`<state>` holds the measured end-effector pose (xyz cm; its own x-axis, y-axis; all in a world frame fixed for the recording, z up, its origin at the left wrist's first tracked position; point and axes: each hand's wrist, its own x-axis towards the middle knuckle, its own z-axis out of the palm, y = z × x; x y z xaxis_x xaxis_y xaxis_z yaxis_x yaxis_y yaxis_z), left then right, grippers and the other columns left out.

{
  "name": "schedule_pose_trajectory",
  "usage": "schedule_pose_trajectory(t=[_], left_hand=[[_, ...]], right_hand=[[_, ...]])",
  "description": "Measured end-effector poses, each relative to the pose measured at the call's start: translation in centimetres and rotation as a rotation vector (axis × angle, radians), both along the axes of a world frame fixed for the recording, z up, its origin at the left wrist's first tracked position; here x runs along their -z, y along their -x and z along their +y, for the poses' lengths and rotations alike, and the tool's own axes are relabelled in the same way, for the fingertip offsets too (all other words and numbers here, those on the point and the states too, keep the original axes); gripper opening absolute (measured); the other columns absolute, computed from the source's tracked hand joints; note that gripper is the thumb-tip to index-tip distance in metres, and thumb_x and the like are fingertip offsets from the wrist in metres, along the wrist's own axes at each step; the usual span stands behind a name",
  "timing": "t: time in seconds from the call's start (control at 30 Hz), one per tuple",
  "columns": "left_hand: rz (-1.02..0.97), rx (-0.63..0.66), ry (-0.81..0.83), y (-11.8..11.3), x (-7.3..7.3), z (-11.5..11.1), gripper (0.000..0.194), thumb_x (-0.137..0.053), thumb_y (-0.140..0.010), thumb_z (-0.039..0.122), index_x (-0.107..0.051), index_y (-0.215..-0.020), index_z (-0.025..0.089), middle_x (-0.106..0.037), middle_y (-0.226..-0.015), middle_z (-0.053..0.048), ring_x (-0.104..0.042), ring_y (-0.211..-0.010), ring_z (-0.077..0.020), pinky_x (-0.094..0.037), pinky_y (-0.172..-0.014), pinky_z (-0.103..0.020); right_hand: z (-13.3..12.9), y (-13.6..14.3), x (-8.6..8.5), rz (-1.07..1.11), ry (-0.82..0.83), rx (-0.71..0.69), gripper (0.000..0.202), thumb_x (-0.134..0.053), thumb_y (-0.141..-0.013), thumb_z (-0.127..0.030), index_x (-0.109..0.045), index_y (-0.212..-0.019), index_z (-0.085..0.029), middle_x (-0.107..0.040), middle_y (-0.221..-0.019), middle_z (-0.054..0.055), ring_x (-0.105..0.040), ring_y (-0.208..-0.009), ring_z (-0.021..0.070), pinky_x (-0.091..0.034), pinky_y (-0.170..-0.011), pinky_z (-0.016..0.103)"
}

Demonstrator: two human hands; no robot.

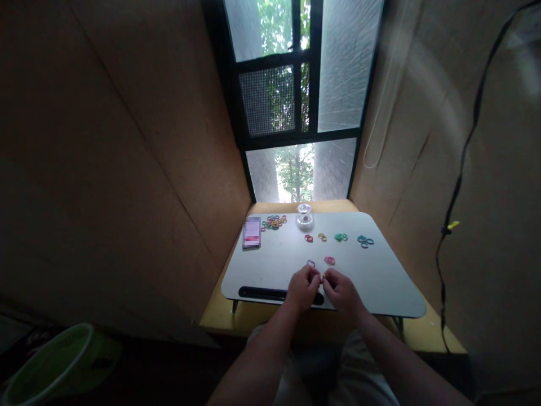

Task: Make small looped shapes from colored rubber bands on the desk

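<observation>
My left hand (303, 286) and my right hand (341, 290) meet over the front of a white lap table (270, 265). Their fingers pinch a small yellowish piece (322, 276) between them, too small to name surely. Just beyond my left hand lies a purplish ring (311, 263). Pink rings (329, 260) form a cluster beyond my right hand. Farther back sit red rings (309, 238), yellow rings (322, 237), green rings (340, 237) and blue-green rings (365, 242). A mixed pile of coloured rings (274, 222) is at the back left.
A phone (252, 232) lies at the table's left edge. Clear round containers (305, 218) stand at the back. A black slot strip (262, 293) runs along the front edge. Walls flank both sides, a cable (459, 180) hangs right, and a green bin (54, 366) is lower left.
</observation>
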<state>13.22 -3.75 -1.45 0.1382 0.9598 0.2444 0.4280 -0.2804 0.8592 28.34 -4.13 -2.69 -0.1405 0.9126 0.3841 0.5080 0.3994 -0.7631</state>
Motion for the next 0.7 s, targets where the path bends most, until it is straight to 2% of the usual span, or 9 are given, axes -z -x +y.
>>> schedule_pose_trajectory(t=[0.7], left_hand=[[-0.011,0.022,0.003,0.02,-0.15,-0.13,0.014,-0.056,-0.085,0.030,-0.063,-0.082,0.018,-0.061,-0.070,0.002,-0.053,-0.064,-0.0118,-0.039,-0.062,-0.023]], right_hand=[[-0.12,-0.01,-0.18,-0.011,-0.001,0.016,0.024,-0.049,-0.086,-0.032,-0.044,-0.065,-0.022,-0.047,-0.057,-0.004,-0.044,-0.054,0.0125,-0.033,-0.053,0.025]])
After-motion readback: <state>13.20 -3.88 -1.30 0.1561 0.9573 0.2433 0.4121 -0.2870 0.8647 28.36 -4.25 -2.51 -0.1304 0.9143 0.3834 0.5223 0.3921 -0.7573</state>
